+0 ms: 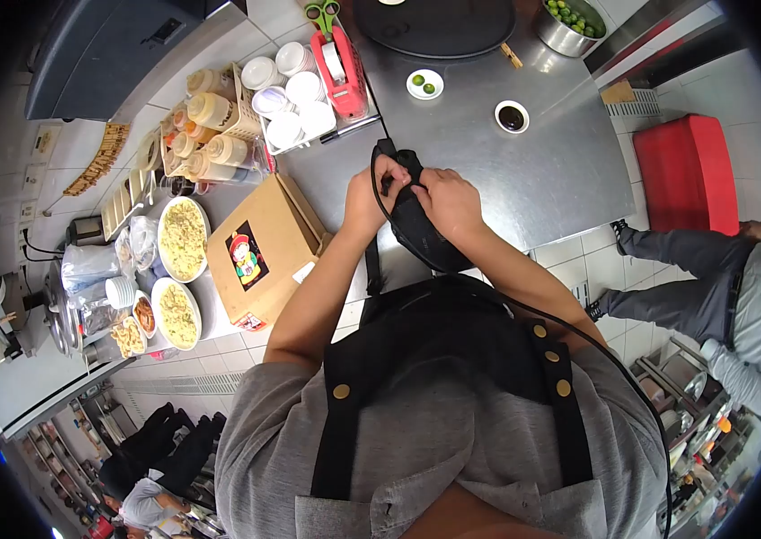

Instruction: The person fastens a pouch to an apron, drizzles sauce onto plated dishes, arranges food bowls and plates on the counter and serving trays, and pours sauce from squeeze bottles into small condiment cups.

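My left hand and my right hand meet over the steel counter's near edge. Both have their fingers closed on a black pouch with a strap and a cable, in front of my black apron. The fingertips of the two hands almost touch at the pouch's top. A black cable loops past my left hand and runs down over my right shoulder. Beyond the hands lie a small plate with two green limes and a small bowl of dark sauce.
Left of my hands are a cardboard box, a basket of squeeze bottles, white cups, a red tape dispenser and oval dishes of food. Behind are a black tray and a lime pot. People stand at right and lower left.
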`<state>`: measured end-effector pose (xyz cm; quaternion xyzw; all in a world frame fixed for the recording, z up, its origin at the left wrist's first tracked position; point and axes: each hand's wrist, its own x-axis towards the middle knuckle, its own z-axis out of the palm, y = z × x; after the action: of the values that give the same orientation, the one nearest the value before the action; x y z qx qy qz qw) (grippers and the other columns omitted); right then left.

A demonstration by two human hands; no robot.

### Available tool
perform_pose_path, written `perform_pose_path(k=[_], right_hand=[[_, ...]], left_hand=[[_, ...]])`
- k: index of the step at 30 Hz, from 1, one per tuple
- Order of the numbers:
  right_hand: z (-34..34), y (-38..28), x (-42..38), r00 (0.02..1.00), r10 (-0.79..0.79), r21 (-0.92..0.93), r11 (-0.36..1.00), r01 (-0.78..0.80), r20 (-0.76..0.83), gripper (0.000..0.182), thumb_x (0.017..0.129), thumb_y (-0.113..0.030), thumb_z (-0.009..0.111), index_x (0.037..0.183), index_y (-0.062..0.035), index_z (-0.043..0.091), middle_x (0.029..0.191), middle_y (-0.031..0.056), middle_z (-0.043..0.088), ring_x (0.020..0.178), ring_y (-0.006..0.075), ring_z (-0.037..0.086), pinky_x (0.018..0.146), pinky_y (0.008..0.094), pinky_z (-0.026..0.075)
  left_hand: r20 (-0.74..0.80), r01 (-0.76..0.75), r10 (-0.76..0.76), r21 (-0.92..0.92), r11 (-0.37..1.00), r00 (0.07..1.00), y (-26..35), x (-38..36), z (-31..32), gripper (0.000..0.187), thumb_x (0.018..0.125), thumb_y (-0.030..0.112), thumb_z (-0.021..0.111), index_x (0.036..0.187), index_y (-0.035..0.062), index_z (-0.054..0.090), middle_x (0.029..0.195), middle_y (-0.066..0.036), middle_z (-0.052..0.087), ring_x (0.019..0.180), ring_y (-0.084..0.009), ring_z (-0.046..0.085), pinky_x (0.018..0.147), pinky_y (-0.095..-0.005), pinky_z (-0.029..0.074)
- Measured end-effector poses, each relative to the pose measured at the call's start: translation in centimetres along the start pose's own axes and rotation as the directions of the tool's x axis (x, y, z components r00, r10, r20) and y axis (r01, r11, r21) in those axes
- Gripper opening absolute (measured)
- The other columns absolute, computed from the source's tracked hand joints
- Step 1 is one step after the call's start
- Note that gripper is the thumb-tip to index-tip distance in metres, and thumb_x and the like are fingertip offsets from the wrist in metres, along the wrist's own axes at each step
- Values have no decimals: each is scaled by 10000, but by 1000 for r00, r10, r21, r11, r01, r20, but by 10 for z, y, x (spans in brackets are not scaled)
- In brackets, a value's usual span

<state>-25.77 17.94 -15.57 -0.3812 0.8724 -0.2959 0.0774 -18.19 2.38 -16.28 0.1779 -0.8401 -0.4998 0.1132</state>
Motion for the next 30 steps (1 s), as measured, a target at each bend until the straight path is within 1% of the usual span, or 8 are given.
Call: perform_pose_path(k=[5,9,15,17,19,23,27,30], right_hand=[[-6,-3,-10,990,-141,-16,990,141,-6,154,875,-229,640,896,-86,586,862,80,632,862,282,632,681,394,515],[-7,-2,-18,976,-214,37,977,212,50,167,875,-241,647,918,-86,600,883,74,640,883,275,628,710,411,506],[-25,63,-65,939,235,295,905,-305,251,337,807,-271,683,1091,-113,592,970,80,668,1039,285,614,878,428,479],[-45,79,-89,825,263,-40,959,-282,500,471,701,-298,749,1101,-122,573,960,73,665,1034,298,624,901,439,472],[-51,83,-101,678,293,-84,943,-323,674,425,659,-221,768,1010,-75,579,929,75,642,914,240,650,789,356,524],[-3,121,-141,764,349,26,902,-430,543,393,686,-209,765,987,-48,571,921,131,662,891,298,668,787,389,528],[-25,112,-137,684,455,-134,873,-469,570,465,733,-243,772,1085,-29,555,1012,151,692,941,332,678,814,415,530],[-39,94,-143,672,547,-203,827,-524,499,517,747,-277,781,1135,-32,543,1080,136,697,994,311,677,852,401,529]], left_hand=[[-240,-14,36,93,996,970,-27,6,-8,133,791,48,734,790,56,602,796,-76,714,680,-259,677,627,-350,504],[-322,368,-277,270,890,906,-27,17,-21,134,779,69,743,865,67,640,785,-68,713,745,-264,685,698,-376,521],[51,41,-90,608,793,995,-49,58,-65,333,729,69,747,1043,102,640,1125,-114,637,1008,-276,628,846,-380,507],[465,-500,229,622,603,855,-71,75,-58,407,695,106,761,1086,127,650,1179,-120,575,1123,-295,564,927,-389,467],[554,-496,142,564,661,820,-64,79,-51,407,660,96,778,1043,118,645,1169,-126,581,1107,-306,564,937,-395,456],[820,-602,79,347,719,567,-68,103,-43,369,646,113,786,984,113,638,947,-124,625,955,-328,592,860,-419,467],[807,92,-261,252,963,530,-35,105,-56,298,723,133,747,997,77,642,818,-108,663,734,-333,632,715,-399,497],[740,-30,-260,354,935,620,-28,93,-59,500,719,94,737,1174,98,530,856,-100,623,852,-280,630,765,-385,490]])
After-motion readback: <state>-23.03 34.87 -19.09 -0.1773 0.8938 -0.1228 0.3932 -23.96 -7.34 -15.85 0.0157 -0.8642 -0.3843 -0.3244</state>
